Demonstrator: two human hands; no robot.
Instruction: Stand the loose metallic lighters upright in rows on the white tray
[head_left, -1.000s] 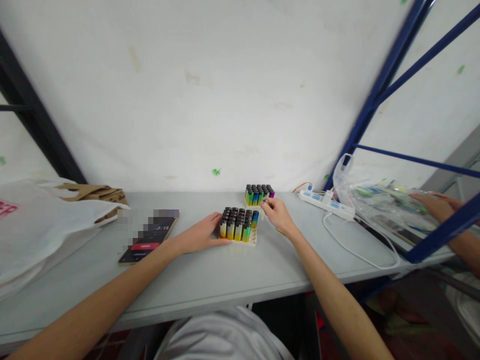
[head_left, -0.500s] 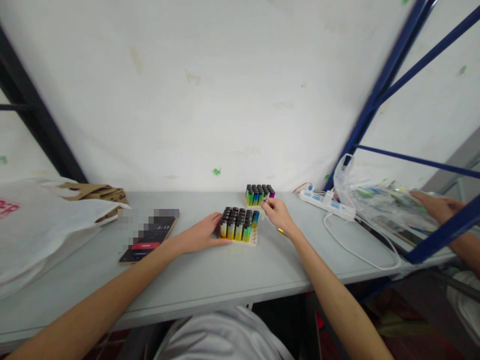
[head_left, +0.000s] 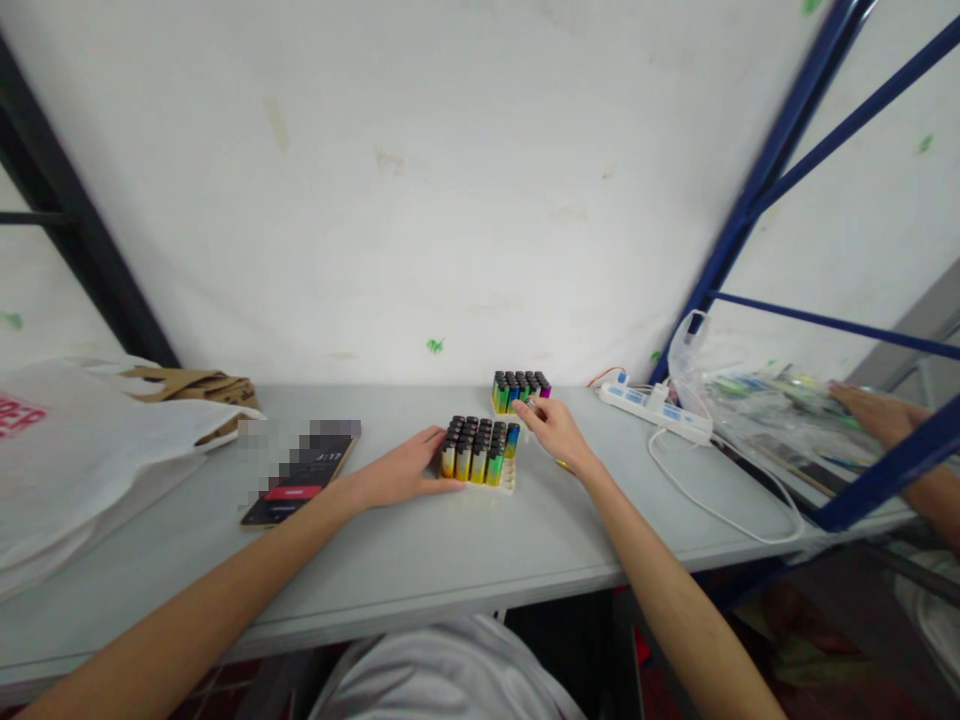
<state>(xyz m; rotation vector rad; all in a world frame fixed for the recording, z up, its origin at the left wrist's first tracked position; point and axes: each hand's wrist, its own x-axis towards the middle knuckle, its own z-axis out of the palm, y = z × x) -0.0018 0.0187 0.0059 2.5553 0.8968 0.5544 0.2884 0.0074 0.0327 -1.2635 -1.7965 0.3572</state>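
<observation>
The near tray (head_left: 510,478) holds several upright lighters (head_left: 471,455) with black tops and yellow, green and orange bodies. Its right column has some open slots at the front and a blue lighter (head_left: 512,438) further back. My left hand (head_left: 409,468) grips the tray's left side, thumb along the front and fingers toward the back. Just right of this tray, my right hand (head_left: 551,428) pinches a small lighter with a metallic tip (head_left: 534,405), mostly hidden by the fingers. Behind that hand stands a second block of colourful lighters (head_left: 510,390), partly covered.
A phone (head_left: 307,475) lies left of my left hand, beside a white plastic bag (head_left: 90,450) and brown cardboard (head_left: 202,388). At right are a power strip (head_left: 652,408) with a white cable, a blue metal frame (head_left: 739,230), and another person's hand (head_left: 874,412) among clear plastic packets.
The fingers of my right hand have shifted slightly left and spread a little around the small lighter. My left hand and the near tray stay in place.
</observation>
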